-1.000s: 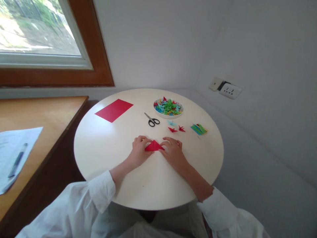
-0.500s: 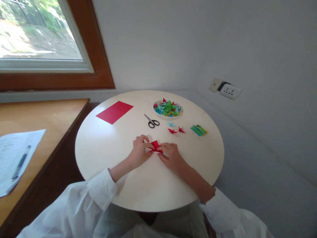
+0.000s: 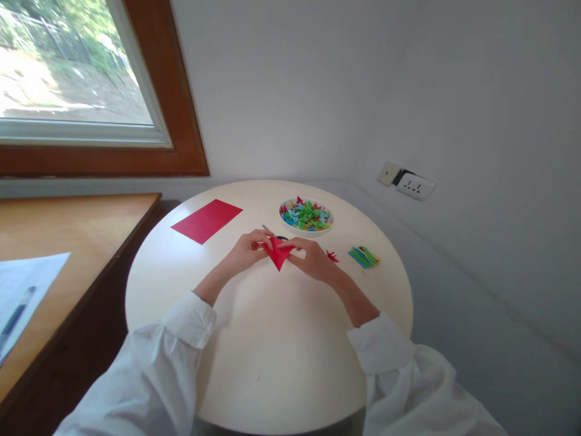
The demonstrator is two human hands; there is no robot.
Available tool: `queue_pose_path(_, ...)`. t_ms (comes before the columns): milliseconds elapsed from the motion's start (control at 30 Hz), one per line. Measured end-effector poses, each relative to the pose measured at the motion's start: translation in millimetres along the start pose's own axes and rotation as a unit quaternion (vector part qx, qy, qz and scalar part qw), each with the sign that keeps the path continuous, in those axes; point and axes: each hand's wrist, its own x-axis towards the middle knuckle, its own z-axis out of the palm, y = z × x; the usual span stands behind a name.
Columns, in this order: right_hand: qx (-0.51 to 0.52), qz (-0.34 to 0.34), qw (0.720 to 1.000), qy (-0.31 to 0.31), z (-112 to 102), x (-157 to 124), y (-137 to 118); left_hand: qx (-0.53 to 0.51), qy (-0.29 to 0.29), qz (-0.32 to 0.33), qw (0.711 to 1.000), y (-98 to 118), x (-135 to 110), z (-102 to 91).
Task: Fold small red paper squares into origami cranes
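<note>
Between my two hands is a small folded piece of red paper (image 3: 278,254), its pointed end toward me. My left hand (image 3: 248,248) pinches its left side, and my right hand (image 3: 312,257) grips the right side. Both are raised over the round table. Behind them, the scissors (image 3: 267,229) are mostly hidden, with only a blade tip and part of a black handle showing. A red paper crane (image 3: 331,256) lies just right of my right hand.
A white bowl (image 3: 307,231) full of small coloured paper cranes stands at the back of the round table (image 3: 281,351). Red sheet (image 3: 207,221) lies back left, coloured paper strips (image 3: 363,257) at right. A wooden desk (image 3: 91,230) at left holds a paper sheet (image 3: 34,281) and a pen (image 3: 17,318).
Both hands have lifted the red paper off the tabletop and moved it away from me. Its point now faces me. The hands now cover most of the scissors and some cranes. My view has tilted slightly.
</note>
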Motion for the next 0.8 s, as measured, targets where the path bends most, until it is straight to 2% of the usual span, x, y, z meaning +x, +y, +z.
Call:
queue_pose_path(133,0.071,0.046,0.994,0.069,21,-2,16,-0.031,0.0,-0.046,0.998,-12,-4,-1.7)
queue_pose_path(200,0.085,0.057,0.991,0.082,28,-5,24,-0.049,-0.002,-0.067,0.997,-19,-5,-1.3)
queue_pose_path(367,0.104,0.08,0.983,0.129,31,-5,30,-0.108,0.022,-0.116,0.987,-30,-3,1.9)
queue_pose_path(500,0.114,0.105,0.978,0.138,31,-3,28,-0.116,0.03,-0.138,0.983,-30,-1,5.7)
queue_pose_path(633,0.122,0.13,0.975,0.133,36,-5,27,-0.097,0.07,-0.149,0.982,-29,-3,10.5)
queue_pose_path(800,0.123,0.125,0.976,0.13,40,-7,23,-0.105,0.086,-0.143,0.98,-30,-5,15.6)
